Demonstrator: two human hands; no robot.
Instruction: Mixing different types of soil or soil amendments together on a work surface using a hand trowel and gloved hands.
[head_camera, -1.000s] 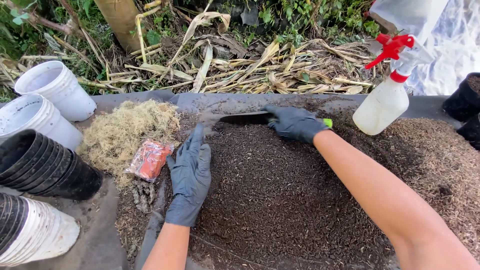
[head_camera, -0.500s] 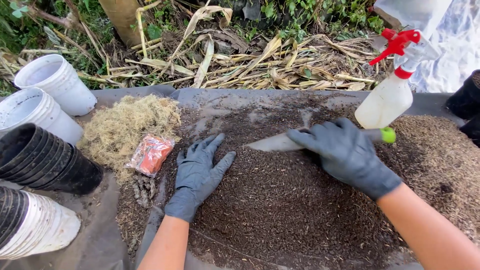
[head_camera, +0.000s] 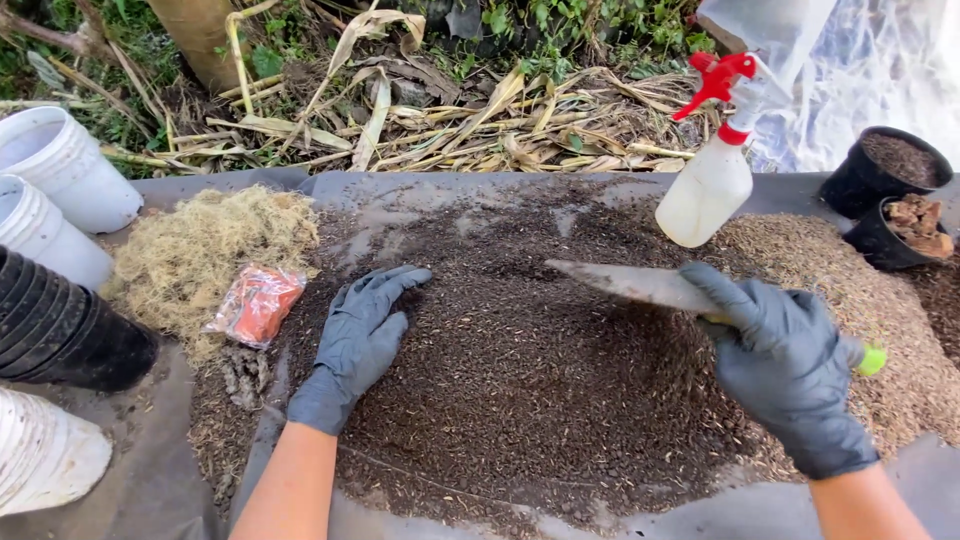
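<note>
A wide heap of dark potting mix (head_camera: 560, 380) lies spread on a grey sheet (head_camera: 160, 480). My left hand (head_camera: 358, 340), in a dark grey glove, rests flat on the left part of the heap, fingers apart. My right hand (head_camera: 790, 365), gloved the same way, grips a trowel (head_camera: 630, 284) with a green-tipped handle; its dirty metal blade points left over the middle of the heap.
A spray bottle (head_camera: 712, 180) with a red trigger stands behind the trowel. Dry straw-like moss (head_camera: 200, 250) and an orange packet (head_camera: 255, 305) lie left. Stacks of white pots (head_camera: 60, 180) and black pots (head_camera: 60, 335) sit far left. Two black pots (head_camera: 885, 175) stand at right, light husks (head_camera: 900, 330) below.
My right hand has drawn the trowel from the far middle of the heap toward the right and nearer to me. My left hand stays flat on the mix.
</note>
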